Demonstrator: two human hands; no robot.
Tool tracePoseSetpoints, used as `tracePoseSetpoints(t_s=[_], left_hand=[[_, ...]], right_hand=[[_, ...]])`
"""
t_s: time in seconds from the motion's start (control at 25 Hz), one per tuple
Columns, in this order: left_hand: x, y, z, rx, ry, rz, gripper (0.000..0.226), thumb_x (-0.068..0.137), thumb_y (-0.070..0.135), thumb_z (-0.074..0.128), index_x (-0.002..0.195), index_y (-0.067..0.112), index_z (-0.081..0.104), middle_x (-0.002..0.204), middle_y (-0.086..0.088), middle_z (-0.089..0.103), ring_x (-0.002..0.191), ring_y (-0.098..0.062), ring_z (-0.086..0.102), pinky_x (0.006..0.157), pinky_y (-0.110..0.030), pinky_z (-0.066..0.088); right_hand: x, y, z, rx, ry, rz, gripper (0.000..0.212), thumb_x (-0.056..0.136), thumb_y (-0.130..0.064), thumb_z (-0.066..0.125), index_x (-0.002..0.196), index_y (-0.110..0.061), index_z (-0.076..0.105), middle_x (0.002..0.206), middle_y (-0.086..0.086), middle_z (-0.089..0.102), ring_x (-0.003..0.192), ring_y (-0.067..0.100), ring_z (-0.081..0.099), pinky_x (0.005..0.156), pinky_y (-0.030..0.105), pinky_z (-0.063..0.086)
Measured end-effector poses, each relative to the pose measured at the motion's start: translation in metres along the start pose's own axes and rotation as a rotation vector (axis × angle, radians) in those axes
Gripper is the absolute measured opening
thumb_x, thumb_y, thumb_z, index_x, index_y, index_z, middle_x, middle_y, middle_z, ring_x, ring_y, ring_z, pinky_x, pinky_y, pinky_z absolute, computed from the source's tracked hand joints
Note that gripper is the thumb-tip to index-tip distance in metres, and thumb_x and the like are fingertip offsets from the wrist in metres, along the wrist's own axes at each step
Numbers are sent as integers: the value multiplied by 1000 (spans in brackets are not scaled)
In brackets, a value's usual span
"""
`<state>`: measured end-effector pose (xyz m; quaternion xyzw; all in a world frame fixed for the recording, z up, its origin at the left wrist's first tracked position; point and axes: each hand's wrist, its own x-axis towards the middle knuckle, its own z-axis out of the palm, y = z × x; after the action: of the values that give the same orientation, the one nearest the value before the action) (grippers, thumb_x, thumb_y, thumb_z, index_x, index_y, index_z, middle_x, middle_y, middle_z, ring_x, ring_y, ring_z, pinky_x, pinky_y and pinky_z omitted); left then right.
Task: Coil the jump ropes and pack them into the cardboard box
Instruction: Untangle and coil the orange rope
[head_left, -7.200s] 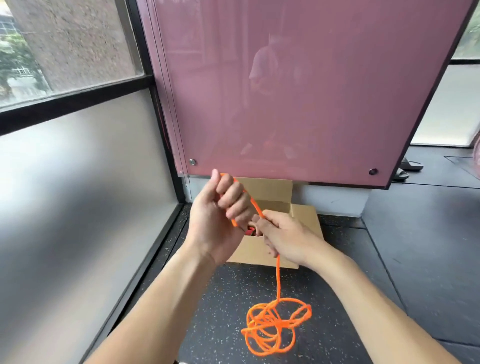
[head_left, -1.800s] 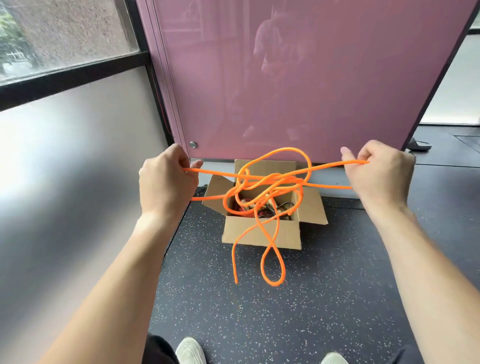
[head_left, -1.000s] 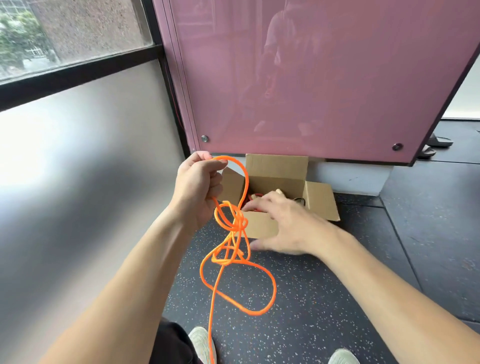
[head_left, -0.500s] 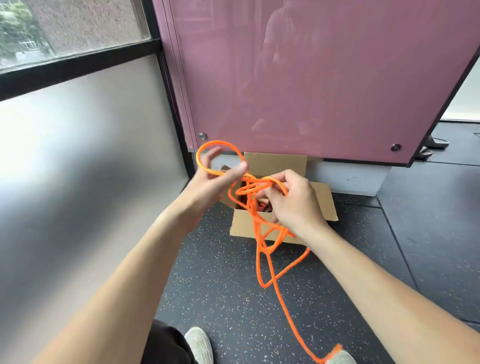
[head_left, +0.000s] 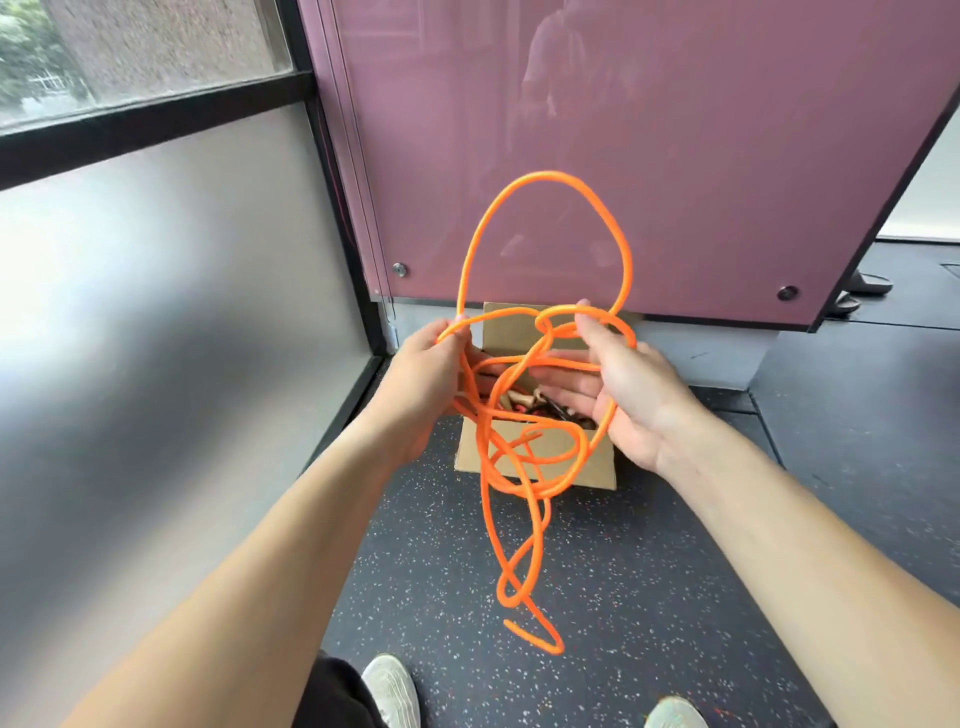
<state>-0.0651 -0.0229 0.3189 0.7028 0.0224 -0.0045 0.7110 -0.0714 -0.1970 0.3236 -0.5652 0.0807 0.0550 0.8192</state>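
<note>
1. While the rope (head_left: 545, 175) hangs as a loose tangle between both hands, it is not a coil yet. One tall loop stands above the hands and several strands cross between them. The free end dangles low over the floor (head_left: 675, 571); whether it touches I cannot tell.
2. The left hand (head_left: 426, 374) has its fingers curled round a few strands on its side of the tangle. The right hand (head_left: 623, 384) is spread with fingers straight, and the rope is hooked over its thumb and draped round the palm rather than gripped.
3. The box (head_left: 600, 470) sits on the floor just beyond the hands, flaps open, with other things already inside. Part of the tangle hangs in front of its near wall.
4. The crossings beside the right thumb look like a half-formed knot. Drawing the hands apart would probably cinch it tight.
5. The right hand only props the rope, so a small tilt could let the loops slide off the thumb and drop in a heap.
6. Low strands may snag on the box contents or a flap. The end also hangs near the shoes (head_left: 392, 686), where a step could pin it and jerk the bundle.
7. If it is dropped in as it is, the springy loop would likely stand proud of the box.
</note>
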Motion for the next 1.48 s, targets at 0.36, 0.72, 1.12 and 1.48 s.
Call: tracePoseSetpoints(t_s=[0.36, 0.72, 1.12, 1.48], left_hand=[[11, 6, -16, 74, 98, 51, 38, 95, 28, 67, 75, 25, 36, 61, 4, 34, 46, -9, 25, 38, -18, 23], [-12, 20, 15, -585, 17, -240, 39, 108, 33, 37, 70, 25, 32, 46, 9, 22, 33, -4, 17, 27, -16, 14], [11, 14, -40, -792, 387, -178, 31, 97, 10, 44, 69, 19, 35, 57, 4, 30, 36, -8, 26, 33, -18, 24], [-11, -3, -57, 1147, 168, -174, 58, 75, 71, 70, 101, 19, 68, 94, -2, 69, 89, -22, 65, 76, -30, 46]], right_hand=[[8, -44, -58, -553, 242, -241, 45, 62, -51, 89, 75, -18, 61, 54, -6, 35, 40, 11, 29, 38, 22, 26], [-5, -19, -50, -526, 40, 199, 71, 74, -57, 77, 132, -32, 46, 130, 8, 60, 103, 28, 63, 78, 45, 53], [-25, 22, -16, -860, -406, -89, 4, 99, -26, 62, 100, -23, 64, 76, 0, 62, 47, 2, 43, 60, 17, 32], [-14, -4, -22, -372, -194, -204, 23, 105, -12, 47, 104, -3, 68, 66, 8, 47, 33, 2, 25, 38, 16, 22]])
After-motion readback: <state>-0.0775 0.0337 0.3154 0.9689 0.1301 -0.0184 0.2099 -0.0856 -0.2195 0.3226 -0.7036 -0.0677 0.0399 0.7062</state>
